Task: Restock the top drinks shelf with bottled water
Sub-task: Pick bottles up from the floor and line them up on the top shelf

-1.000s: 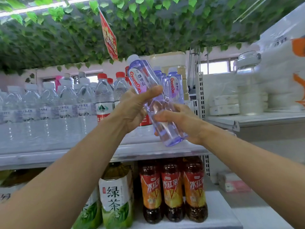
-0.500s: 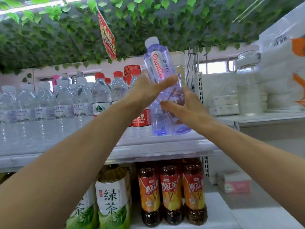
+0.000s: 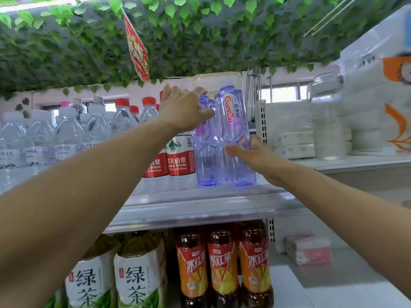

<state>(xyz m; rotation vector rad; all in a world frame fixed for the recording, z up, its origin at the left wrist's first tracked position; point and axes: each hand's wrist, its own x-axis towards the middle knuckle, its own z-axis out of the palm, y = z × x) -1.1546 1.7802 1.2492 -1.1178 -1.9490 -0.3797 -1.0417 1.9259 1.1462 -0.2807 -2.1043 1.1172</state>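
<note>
1. Since a second ago the purple water bottle (image 3: pixel 233 130) has gone from tilted in both hands to upright at the right end of the top shelf (image 3: pixel 200 205); it stands just beside a second purple bottle (image 3: pixel 205 156).
2. Right hand (image 3: pixel 255 158) holds its waist; thumb in front, fingers behind.
3. Left hand (image 3: pixel 184 112) has let go; fingers spread straight, thumb against the second purple bottle.

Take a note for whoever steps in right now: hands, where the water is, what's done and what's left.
Left hand: open, fingers stretched over the neighbouring purple bottle, thumb touching it.
Right hand: grips the lower part of the Ganten bottle.
That bottle stands on the top shelf, right of the red-label waters.
Done: bottle on the shelf. Left: release it, straighten the row.
</note>
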